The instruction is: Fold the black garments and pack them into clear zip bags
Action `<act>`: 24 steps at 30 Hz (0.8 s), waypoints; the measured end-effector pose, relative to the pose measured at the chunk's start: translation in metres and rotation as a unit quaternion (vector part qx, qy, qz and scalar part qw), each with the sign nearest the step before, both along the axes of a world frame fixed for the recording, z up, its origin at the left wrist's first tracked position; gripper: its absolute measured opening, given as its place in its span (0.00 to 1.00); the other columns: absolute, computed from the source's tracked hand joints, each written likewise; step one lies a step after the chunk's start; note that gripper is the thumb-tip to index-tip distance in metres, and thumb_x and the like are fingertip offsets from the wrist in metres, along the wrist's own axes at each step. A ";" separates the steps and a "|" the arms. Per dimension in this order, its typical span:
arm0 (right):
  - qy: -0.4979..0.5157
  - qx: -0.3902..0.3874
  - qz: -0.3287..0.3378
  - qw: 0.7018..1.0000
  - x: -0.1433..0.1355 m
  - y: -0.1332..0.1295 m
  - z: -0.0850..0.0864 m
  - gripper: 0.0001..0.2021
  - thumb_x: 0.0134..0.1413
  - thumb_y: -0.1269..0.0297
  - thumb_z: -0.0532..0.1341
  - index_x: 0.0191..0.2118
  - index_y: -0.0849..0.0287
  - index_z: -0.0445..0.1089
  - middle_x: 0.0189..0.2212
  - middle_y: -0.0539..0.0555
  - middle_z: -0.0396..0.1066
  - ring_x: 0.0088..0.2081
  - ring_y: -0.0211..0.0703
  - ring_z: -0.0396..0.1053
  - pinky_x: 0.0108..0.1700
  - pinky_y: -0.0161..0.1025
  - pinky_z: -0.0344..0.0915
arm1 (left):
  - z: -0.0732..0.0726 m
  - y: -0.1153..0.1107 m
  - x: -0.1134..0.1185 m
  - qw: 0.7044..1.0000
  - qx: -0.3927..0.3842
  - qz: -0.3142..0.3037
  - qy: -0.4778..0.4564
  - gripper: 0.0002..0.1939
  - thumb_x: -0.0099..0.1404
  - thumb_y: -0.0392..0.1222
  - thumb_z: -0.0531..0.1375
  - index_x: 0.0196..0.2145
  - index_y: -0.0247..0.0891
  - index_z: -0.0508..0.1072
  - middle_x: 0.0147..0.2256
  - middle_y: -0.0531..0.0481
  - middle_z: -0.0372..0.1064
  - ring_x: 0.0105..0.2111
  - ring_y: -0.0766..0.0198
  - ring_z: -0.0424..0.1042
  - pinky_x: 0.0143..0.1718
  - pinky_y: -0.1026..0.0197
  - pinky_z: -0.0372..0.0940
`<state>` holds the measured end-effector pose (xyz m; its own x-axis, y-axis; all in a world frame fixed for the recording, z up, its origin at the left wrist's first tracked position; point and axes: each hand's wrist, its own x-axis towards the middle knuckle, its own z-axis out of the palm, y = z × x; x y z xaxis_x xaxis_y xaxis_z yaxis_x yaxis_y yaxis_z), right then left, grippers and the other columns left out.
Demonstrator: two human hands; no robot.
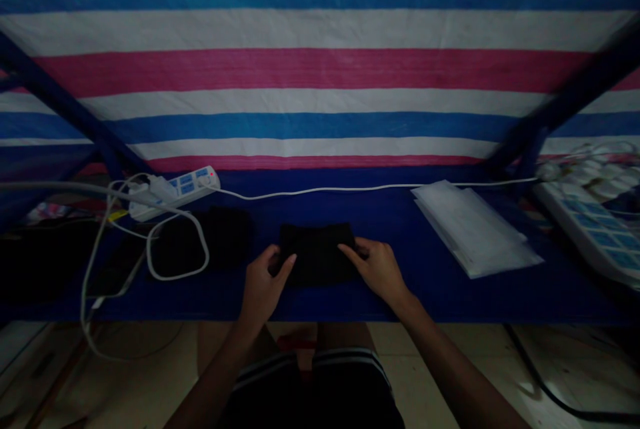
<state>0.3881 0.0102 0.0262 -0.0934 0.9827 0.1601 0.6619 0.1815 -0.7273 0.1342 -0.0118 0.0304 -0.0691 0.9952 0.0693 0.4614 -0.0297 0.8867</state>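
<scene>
A folded black cloth (320, 255) lies on the blue tabletop (320, 305) in front of me, its exact kind lost in the dim light. My left hand (265, 282) pinches its left edge, with the thumb on top and the fingers curled at the side. At the right edge my right hand (377, 269) grips the same cloth, thumb over the top, fingers partly hidden behind. Just left of it rests another dark cloth bundle (225, 239). To the right lies a stack of clear plastic bags (473, 229).
A white power strip (193, 185) with plugs stands back left, its cord (320, 189) running along the rear. A looped white cable (150, 255) reaches a phone (117, 269). Another power strip (595, 222) sits far right. Striped sheeting (320, 69) hangs behind, between blue metal bars (60, 95).
</scene>
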 end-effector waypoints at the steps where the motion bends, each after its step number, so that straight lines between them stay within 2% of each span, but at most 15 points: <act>1: -0.007 0.001 -0.007 1.000 -0.001 0.001 0.000 0.25 0.68 0.43 0.59 0.24 0.56 0.71 0.18 0.48 0.69 0.21 0.41 0.68 0.26 0.36 0.53 | 0.001 0.001 0.000 1.000 -0.008 0.002 -0.004 0.19 0.66 0.58 0.63 0.31 0.39 0.67 0.24 0.57 0.65 0.26 0.64 0.68 0.27 0.65 0.59; 5: -0.024 -0.008 -0.029 0.999 -0.003 0.005 -0.001 0.25 0.66 0.45 0.61 0.23 0.56 0.68 0.16 0.47 0.65 0.19 0.38 0.63 0.26 0.37 0.50 | 0.001 0.008 0.001 0.999 -0.031 0.021 -0.003 0.21 0.64 0.61 0.63 0.35 0.39 0.72 0.25 0.54 0.71 0.27 0.60 0.73 0.27 0.64 0.61; 8: -0.029 -0.022 -0.051 0.998 -0.004 0.007 -0.002 0.23 0.65 0.46 0.62 0.24 0.55 0.67 0.17 0.47 0.67 0.20 0.40 0.66 0.27 0.37 0.52 | 0.000 0.015 0.000 0.999 -0.048 0.022 0.014 0.22 0.63 0.63 0.63 0.35 0.39 0.73 0.23 0.54 0.69 0.24 0.60 0.71 0.25 0.63 0.59; 12: -0.061 -0.022 -0.072 0.995 -0.005 0.011 -0.005 0.18 0.64 0.51 0.63 0.26 0.55 0.69 0.23 0.51 0.73 0.27 0.46 0.73 0.31 0.38 0.56 | 0.002 0.022 0.000 0.998 -0.052 0.008 0.045 0.22 0.64 0.64 0.61 0.31 0.40 0.72 0.19 0.56 0.64 0.21 0.62 0.66 0.23 0.63 0.53; 17: -0.088 -0.030 -0.090 0.992 -0.007 0.013 -0.007 0.11 0.62 0.54 0.64 0.33 0.55 0.73 0.26 0.52 0.76 0.30 0.49 0.75 0.33 0.39 0.58 | 0.004 0.027 0.001 0.997 -0.044 0.000 0.066 0.23 0.65 0.64 0.58 0.29 0.40 0.70 0.20 0.55 0.64 0.22 0.62 0.68 0.25 0.62 0.55; 21: -0.096 -0.019 -0.106 0.990 -0.009 0.012 -0.008 0.11 0.63 0.54 0.64 0.33 0.54 0.72 0.26 0.51 0.76 0.29 0.48 0.75 0.32 0.39 0.57 | 0.005 0.030 0.001 0.996 -0.043 -0.004 0.072 0.23 0.65 0.64 0.56 0.26 0.41 0.67 0.19 0.56 0.61 0.21 0.62 0.66 0.25 0.62 0.54; 24: -0.088 -0.011 -0.111 0.990 -0.011 0.012 -0.008 0.17 0.67 0.49 0.60 0.30 0.54 0.71 0.24 0.51 0.75 0.29 0.48 0.75 0.32 0.39 0.57 | 0.006 0.033 0.002 0.995 -0.044 -0.003 0.088 0.23 0.66 0.63 0.55 0.24 0.42 0.64 0.18 0.57 0.58 0.20 0.63 0.64 0.25 0.62 0.52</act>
<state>0.3770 0.0226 0.0183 0.1005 0.9853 0.1383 0.8003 0.0026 -0.5996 0.1361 0.0208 0.0361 -0.0573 0.9983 -0.0072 0.6103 0.0407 0.7911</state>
